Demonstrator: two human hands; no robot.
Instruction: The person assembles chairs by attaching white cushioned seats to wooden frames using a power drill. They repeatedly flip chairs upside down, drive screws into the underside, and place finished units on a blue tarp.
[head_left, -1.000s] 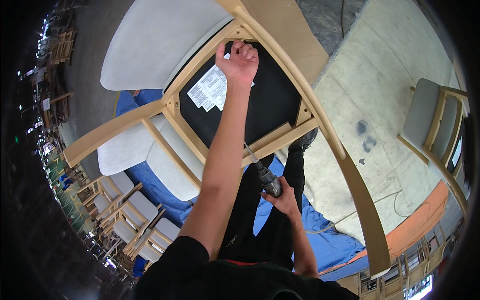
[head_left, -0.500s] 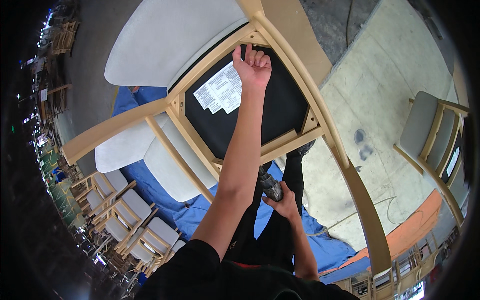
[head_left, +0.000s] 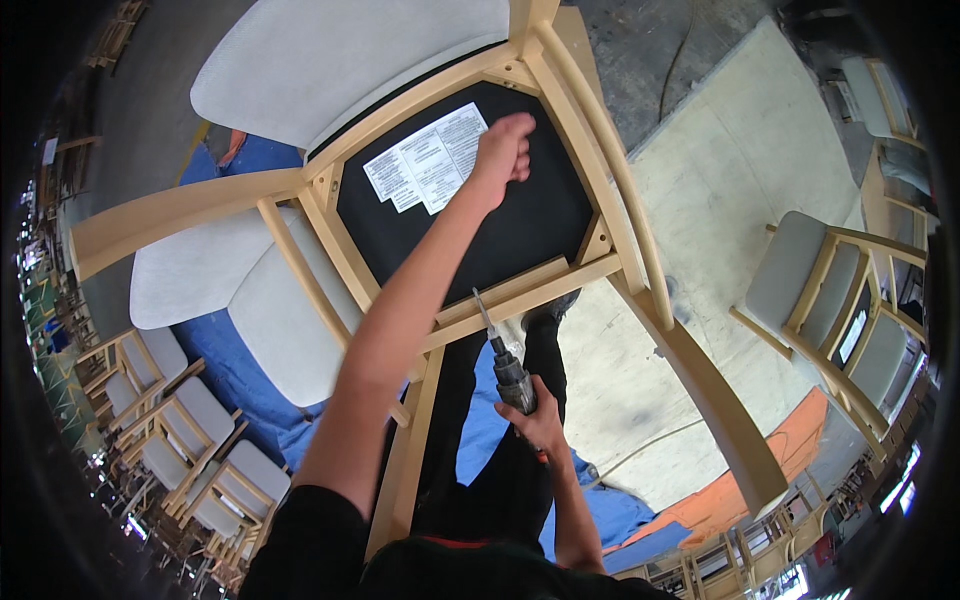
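Observation:
A light wooden chair frame (head_left: 600, 190) is turned so that the black underside of its seat (head_left: 400, 255) faces me. White printed labels (head_left: 428, 158) are stuck on that underside. Over it, beside the labels, my left hand (head_left: 503, 160) is closed with its fingers curled in; whatever it may hold is hidden. My right hand (head_left: 541, 425) grips a dark power screwdriver (head_left: 512, 380) below the near seat rail. The tool's long thin bit (head_left: 484, 312) points up toward that rail and its tip appears just in front of it.
A grey upholstered panel (head_left: 330, 65) is beyond the chair, with more grey seats (head_left: 290, 310) at the left on a blue sheet (head_left: 215, 350). Several chairs (head_left: 205, 420) stand lower left, others (head_left: 790, 270) at the right. Pale board (head_left: 740, 170) and orange sheeting (head_left: 720, 490) cover floor.
My left hand has drawn back from the far seat rail and its raised fingers have curled in. The screwdriver has come out from under the near rail, and its bit now shows.

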